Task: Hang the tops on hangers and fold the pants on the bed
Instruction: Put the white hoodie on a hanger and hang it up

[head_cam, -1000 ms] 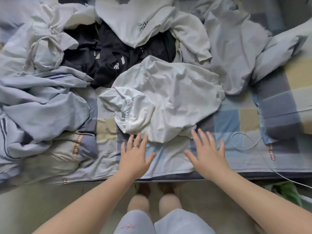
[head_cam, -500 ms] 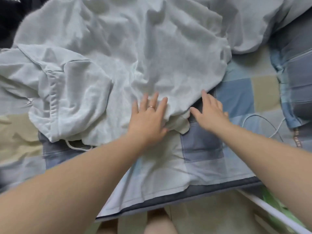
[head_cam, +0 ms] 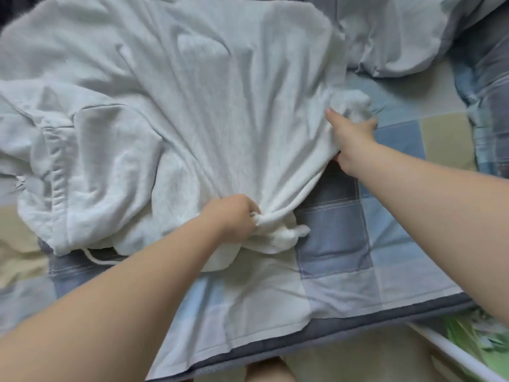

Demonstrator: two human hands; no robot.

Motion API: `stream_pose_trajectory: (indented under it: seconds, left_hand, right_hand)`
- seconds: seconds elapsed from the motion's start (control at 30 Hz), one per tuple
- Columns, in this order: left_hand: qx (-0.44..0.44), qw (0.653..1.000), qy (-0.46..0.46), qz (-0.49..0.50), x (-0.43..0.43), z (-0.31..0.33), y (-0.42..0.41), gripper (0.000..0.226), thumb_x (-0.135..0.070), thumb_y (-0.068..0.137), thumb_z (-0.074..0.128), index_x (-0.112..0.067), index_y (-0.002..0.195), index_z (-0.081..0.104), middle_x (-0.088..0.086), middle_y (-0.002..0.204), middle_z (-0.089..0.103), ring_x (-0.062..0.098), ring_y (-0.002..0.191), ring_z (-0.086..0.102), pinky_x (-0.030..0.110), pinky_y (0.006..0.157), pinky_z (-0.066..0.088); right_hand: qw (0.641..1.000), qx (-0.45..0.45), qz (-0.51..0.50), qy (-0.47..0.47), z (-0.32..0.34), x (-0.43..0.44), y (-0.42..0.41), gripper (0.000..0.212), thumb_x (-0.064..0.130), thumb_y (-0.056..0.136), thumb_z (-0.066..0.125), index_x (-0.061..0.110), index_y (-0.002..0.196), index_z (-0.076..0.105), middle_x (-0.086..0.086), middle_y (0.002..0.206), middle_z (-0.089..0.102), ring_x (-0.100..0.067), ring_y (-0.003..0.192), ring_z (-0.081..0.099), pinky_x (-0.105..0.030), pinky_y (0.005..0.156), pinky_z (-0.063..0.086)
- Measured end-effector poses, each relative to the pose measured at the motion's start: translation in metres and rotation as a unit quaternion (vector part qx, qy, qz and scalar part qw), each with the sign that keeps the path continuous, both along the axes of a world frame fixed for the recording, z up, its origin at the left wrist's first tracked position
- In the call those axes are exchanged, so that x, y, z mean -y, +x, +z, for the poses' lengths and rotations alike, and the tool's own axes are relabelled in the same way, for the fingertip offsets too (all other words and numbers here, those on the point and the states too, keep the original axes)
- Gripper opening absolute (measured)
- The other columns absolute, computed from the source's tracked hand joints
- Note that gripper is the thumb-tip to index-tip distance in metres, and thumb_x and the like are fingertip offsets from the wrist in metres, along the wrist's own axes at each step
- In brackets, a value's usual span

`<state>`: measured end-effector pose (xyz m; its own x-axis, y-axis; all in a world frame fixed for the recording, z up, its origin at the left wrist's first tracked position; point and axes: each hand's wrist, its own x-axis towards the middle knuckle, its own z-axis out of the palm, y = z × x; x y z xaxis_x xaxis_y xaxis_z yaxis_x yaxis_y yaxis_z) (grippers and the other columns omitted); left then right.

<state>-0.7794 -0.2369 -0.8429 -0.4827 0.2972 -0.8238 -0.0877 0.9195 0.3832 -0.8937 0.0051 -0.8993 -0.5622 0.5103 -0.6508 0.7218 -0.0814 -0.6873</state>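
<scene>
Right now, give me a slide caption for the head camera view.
Left hand and right hand grip the near edge of a crumpled white fabric garment on a blue patchwork bedspread.

A crumpled white cotton garment (head_cam: 206, 119) lay spread over a patchwork bed cover of blue, grey and beige squares (head_cam: 336, 235), with a thin white drawstring cord (head_cam: 96, 259) trailing from under its lower left edge. The left hand (head_cam: 234, 219) gripped a bunched fold at the garment's near edge, fingers curled into the cloth, while the right hand (head_cam: 349, 130) clutched a wad of the same garment at its right edge. A rumpled pale grey-blue cloth (head_cam: 399, 37) lay just beside the garment at the upper right.
</scene>
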Motion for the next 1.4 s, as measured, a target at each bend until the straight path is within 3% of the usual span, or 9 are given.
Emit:
stream_pose_trajectory:
  seconds: [0.13,0.23,0.47,0.57,0.67,0.93,1.17,1.27,1.4]
  left_hand:
    - [0.115,0.990,-0.051,-0.063,0.028,0.032,0.026,0.043,-0.017,0.092,0.046,-0.035,0.127,0.065,-0.006,0.119,0.064,0.018,0.106,0.059,0.025,0.077,0.039]
    - [0.149,0.986,-0.055,-0.052,0.038,0.057,0.042,0.033,-0.020,0.092,0.045,-0.036,0.112,0.067,-0.009,0.102,0.062,0.015,0.096,0.059,0.026,0.076,0.042]
    - [0.174,0.965,0.065,0.187,0.029,0.129,0.059,0.017,-0.018,0.094,0.061,-0.024,0.110,0.066,0.004,0.111,0.068,0.022,0.099,0.068,0.025,0.078,0.054]
    - [0.091,0.913,0.153,0.368,0.015,0.188,0.045,0.022,-0.011,0.099,0.055,-0.008,0.119,0.063,0.011,0.108,0.068,0.018,0.082,0.065,0.011,0.052,0.044]
    - [-0.004,0.856,0.201,0.476,0.015,0.243,0.028,0.020,-0.017,0.099,0.058,-0.011,0.118,0.061,0.005,0.107,0.068,0.014,0.079,0.065,0.023,0.063,0.048]
    - [-0.357,0.902,0.202,0.134,0.048,0.374,0.017,0.077,-0.005,0.086,0.066,-0.030,0.151,0.034,0.003,0.156,0.031,0.025,0.138,0.038,0.037,0.113,0.035]
    - [-0.235,0.912,0.312,-0.123,0.051,0.470,0.040,0.063,-0.007,0.087,0.065,-0.042,0.138,0.052,-0.011,0.147,0.044,0.021,0.139,0.037,0.041,0.114,0.033]
    - [-0.183,0.916,0.337,-0.119,0.059,0.507,0.053,0.046,0.002,0.085,0.059,-0.023,0.123,0.066,-0.022,0.115,0.054,0.012,0.115,0.055,0.028,0.097,0.044]
    - [-0.173,0.921,0.342,-0.076,0.088,0.546,0.060,0.043,-0.005,0.087,0.064,-0.030,0.122,0.066,-0.017,0.120,0.064,-0.004,0.107,0.056,0.010,0.088,0.043]
  right_hand:
    - [0.987,0.067,-0.027,-0.141,0.045,0.011,0.025,0.065,0.018,0.073,0.088,0.011,0.130,0.056,-0.009,0.112,0.073,-0.024,0.091,0.075,-0.038,0.065,0.062]
    - [0.982,0.091,0.023,-0.163,0.095,0.024,0.050,0.032,0.008,0.091,0.070,0.006,0.122,0.064,-0.012,0.110,0.074,-0.022,0.085,0.074,-0.037,0.067,0.061]
    - [0.984,0.042,0.078,-0.157,0.239,0.043,0.103,0.018,0.016,0.094,0.066,0.007,0.110,0.070,-0.009,0.101,0.076,-0.021,0.085,0.074,-0.036,0.077,0.059]
    - [0.981,0.016,0.127,-0.149,0.306,0.057,0.123,0.009,0.017,0.095,0.065,0.012,0.100,0.071,-0.002,0.091,0.076,-0.016,0.080,0.073,-0.032,0.075,0.057]
    - [0.972,-0.028,0.210,-0.100,0.367,0.073,0.141,0.008,0.016,0.096,0.065,0.018,0.093,0.072,0.005,0.091,0.074,-0.010,0.085,0.070,-0.027,0.081,0.055]
    - [0.896,-0.065,0.440,0.004,0.506,0.099,0.191,0.017,0.016,0.096,0.062,0.000,0.094,0.069,0.003,0.077,0.061,-0.007,0.071,0.053,-0.028,0.068,0.041]
    - [0.848,-0.102,0.518,0.047,0.621,0.118,0.223,0.018,0.015,0.094,0.061,0.012,0.079,0.070,-0.007,0.072,0.065,-0.010,0.067,0.051,-0.029,0.066,0.041]
    - [0.845,-0.159,0.507,0.058,0.663,0.124,0.232,0.016,0.010,0.096,0.063,0.015,0.095,0.078,0.003,0.088,0.076,-0.010,0.082,0.067,-0.022,0.073,0.050]
    - [0.836,-0.234,0.488,0.085,0.707,0.136,0.240,0.013,0.014,0.095,0.065,0.016,0.095,0.078,-0.002,0.087,0.076,-0.012,0.084,0.069,-0.021,0.074,0.051]
